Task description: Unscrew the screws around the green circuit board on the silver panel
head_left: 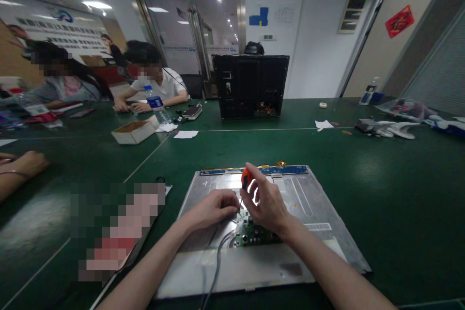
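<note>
A flat metal display panel (308, 252) lies on the green table in front of me. On its middle sits a green circuit board (249, 232), with grey cables (218, 256) running from it toward me. My right hand (267, 198) grips a screwdriver (246, 178) with an orange and black handle, held upright. Its thin shaft points down at the upper left corner of the board. My left hand (218, 208) rests beside the tip with curled fingers pressed together; whatever is between them is too small to make out. A blue strip board (290, 170) runs along the panel's far edge.
A black monitor housing (252, 85) stands upright beyond the panel. A white box (133, 131) and a water bottle (157, 105) are at the far left. Another person's hand (27, 167) rests at the left; two people sit across. Gloves (387, 128) lie at the right.
</note>
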{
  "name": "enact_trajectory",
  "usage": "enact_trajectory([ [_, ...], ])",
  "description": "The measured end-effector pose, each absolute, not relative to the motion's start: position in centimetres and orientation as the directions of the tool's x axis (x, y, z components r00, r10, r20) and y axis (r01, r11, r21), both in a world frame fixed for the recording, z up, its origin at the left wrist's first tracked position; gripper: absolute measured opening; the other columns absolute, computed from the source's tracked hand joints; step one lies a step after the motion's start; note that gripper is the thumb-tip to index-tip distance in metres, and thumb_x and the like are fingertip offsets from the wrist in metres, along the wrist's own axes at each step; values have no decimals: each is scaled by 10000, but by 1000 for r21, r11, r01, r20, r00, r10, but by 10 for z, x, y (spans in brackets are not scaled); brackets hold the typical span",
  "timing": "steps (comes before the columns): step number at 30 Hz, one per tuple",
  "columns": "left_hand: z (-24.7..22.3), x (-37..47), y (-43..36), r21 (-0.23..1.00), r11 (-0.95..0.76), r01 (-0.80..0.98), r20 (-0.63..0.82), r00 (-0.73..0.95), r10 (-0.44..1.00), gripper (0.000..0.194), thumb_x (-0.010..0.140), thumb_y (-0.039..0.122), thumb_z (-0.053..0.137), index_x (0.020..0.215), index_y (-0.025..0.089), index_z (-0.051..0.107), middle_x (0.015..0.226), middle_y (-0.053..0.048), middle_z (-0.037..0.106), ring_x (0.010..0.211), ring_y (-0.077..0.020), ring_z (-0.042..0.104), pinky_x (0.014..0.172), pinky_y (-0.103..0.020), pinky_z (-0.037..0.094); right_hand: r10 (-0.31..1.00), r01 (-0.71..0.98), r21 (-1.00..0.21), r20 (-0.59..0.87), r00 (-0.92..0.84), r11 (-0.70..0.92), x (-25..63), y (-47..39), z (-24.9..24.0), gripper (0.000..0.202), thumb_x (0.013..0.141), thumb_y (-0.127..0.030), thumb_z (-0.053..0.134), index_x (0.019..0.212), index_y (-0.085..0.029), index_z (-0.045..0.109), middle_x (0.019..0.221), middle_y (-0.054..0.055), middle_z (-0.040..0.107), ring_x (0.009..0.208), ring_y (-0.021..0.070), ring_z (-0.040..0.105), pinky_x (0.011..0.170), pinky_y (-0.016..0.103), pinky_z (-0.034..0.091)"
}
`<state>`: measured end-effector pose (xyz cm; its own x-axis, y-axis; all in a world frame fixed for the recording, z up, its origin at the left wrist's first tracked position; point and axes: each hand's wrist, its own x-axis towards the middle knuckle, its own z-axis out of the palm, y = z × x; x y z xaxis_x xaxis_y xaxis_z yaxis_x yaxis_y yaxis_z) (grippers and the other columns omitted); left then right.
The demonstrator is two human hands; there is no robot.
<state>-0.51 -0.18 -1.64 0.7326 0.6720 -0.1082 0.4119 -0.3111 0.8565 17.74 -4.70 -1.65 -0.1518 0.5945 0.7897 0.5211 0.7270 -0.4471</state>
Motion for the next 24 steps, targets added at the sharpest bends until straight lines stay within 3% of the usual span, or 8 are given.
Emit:
enact_trajectory([
  [14, -16, -6, -2, 838, -315, 445, -121, 716, 688, 99, 787, 230, 566, 846, 161, 604, 728, 5, 590, 682, -148, 525, 648, -255, 415, 557, 569, -395, 818, -139, 722, 177, -44, -19, 573, 902, -216, 511, 1408, -260, 246, 771, -35, 570, 489, 93, 489, 443, 220, 439],
  [24, -18, -7, 0, 830, -327, 452, -133, 729, 671, 82, 796, 239, 577, 826, 166, 597, 748, 4, 597, 710, -152, 535, 674, -258, 421, 587, 530, -436, 795, -150, 727, 177, -48, -13, 581, 896, -181, 466, 1426, -217, 231, 773, -4, 587, 516, 109, 543, 427, 221, 421],
])
